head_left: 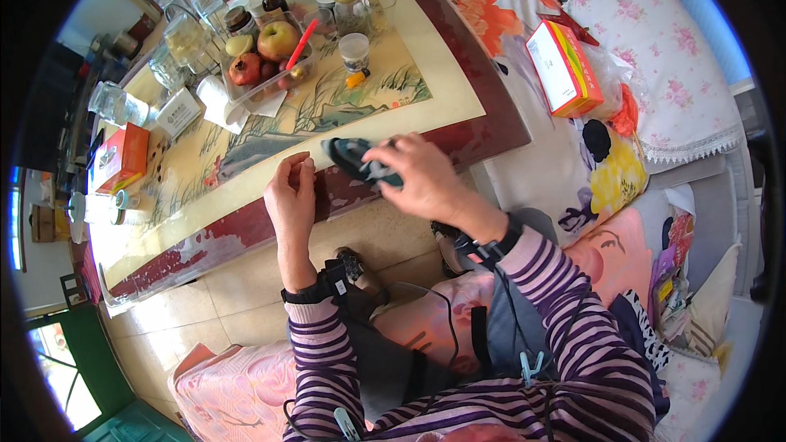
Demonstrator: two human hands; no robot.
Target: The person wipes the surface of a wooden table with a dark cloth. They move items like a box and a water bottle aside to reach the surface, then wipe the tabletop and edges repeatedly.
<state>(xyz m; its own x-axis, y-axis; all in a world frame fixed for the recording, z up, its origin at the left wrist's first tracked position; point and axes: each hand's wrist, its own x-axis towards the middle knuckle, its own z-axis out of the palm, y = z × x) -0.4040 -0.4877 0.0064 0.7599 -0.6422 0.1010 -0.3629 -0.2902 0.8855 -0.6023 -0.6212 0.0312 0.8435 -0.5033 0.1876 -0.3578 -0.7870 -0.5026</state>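
My right hand (417,178) grips a small dark green and grey object (353,159), perhaps a small shoe or a folded cloth item; its exact kind cannot be told. It is above the near edge of the low table (454,135). To its left, my left hand (293,187) is raised at the same edge, fingers bent and thumb near the fingertips. No object shows in that hand, and its palm side is partly hidden. A black band circles each wrist.
A plastic fruit tray (270,83) with an apple (277,41) and a pomegranate (245,69) is farther back, among glass jars and cups. An orange tissue box (123,158) stands at the left. Another box (562,70) lies on the sofa at right.
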